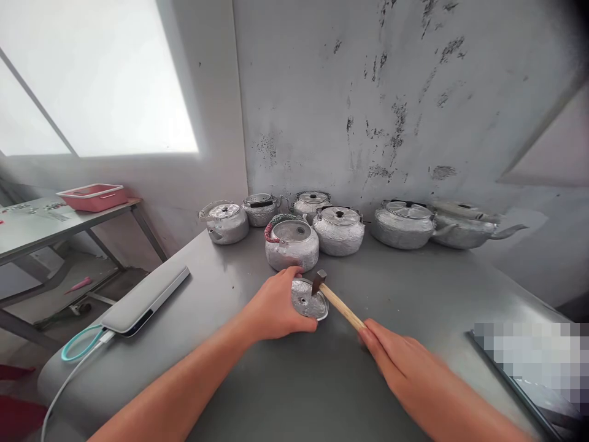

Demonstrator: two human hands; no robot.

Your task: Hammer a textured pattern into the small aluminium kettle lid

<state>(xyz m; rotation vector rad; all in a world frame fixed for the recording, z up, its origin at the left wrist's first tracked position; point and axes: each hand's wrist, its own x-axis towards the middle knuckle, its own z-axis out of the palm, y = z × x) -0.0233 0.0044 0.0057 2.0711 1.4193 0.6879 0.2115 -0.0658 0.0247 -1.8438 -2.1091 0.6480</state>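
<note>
My left hand grips a round silver kettle lid by its edge, just above the grey table. A small hole shows in the middle of the lid. In my right hand is a hammer with a pale wooden handle. Its dark metal head is at the lid's right part; whether it touches cannot be made out. Right behind the lid stands a lidless silver kettle, its handle wrapped in red and green cord.
Several more hammered silver kettles line the table's back by the stained wall. A white power bank with a cable lies at left. A dark-edged flat device, partly blurred, is at right. A pink basket sits on another table.
</note>
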